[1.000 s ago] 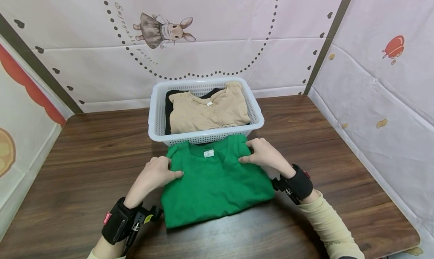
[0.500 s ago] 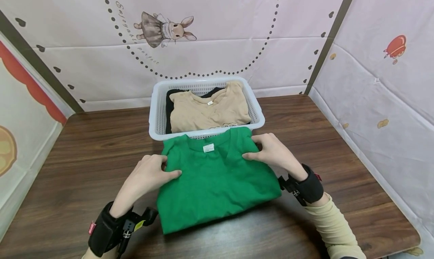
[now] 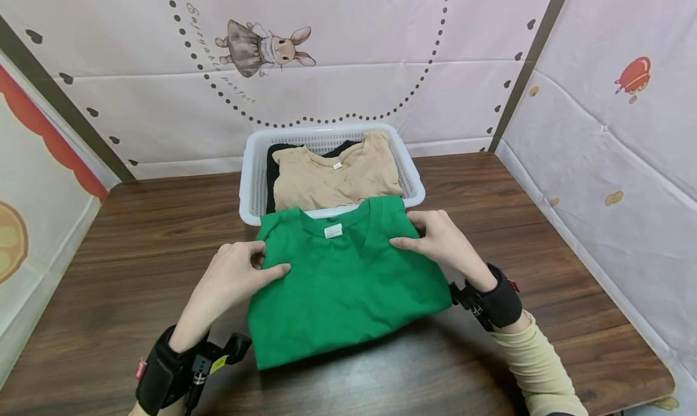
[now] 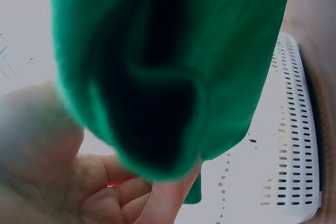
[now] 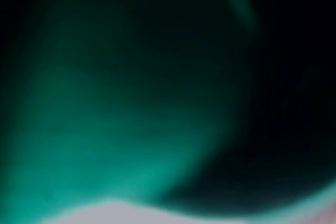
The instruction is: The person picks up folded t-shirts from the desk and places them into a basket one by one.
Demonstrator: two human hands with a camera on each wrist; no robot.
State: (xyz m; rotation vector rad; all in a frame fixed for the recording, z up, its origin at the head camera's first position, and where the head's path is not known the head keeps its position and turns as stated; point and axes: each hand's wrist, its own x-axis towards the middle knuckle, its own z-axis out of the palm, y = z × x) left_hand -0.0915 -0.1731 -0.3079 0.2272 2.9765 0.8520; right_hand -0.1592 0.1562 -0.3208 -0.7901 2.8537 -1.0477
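Note:
A folded green T-shirt (image 3: 348,283) with a white neck label is held up by both hands, its shadow on the table below. My left hand (image 3: 231,277) grips its left side, thumb on the front and fingers behind. On the opposite side my right hand (image 3: 443,240) pinches it the same way. The collar end overlaps the front rim of a white perforated basket (image 3: 250,180) in the head view. From the left wrist, the folded green edge (image 4: 226,77) hangs over the fingers (image 4: 168,198). Blurred green cloth (image 5: 105,156) fills the right wrist view.
Inside the basket lies a folded beige T-shirt (image 3: 332,180) on top of black cloth (image 3: 271,177). The basket stands at the back of a brown wooden table (image 3: 163,234), close to a printed white cloth wall (image 3: 348,89). Another cloth wall (image 3: 599,162) borders the right side.
Both hands have raised the green T-shirt and shifted it toward the basket; its collar now covers part of the front rim. The hands have spread slightly apart. The basket has stayed put.

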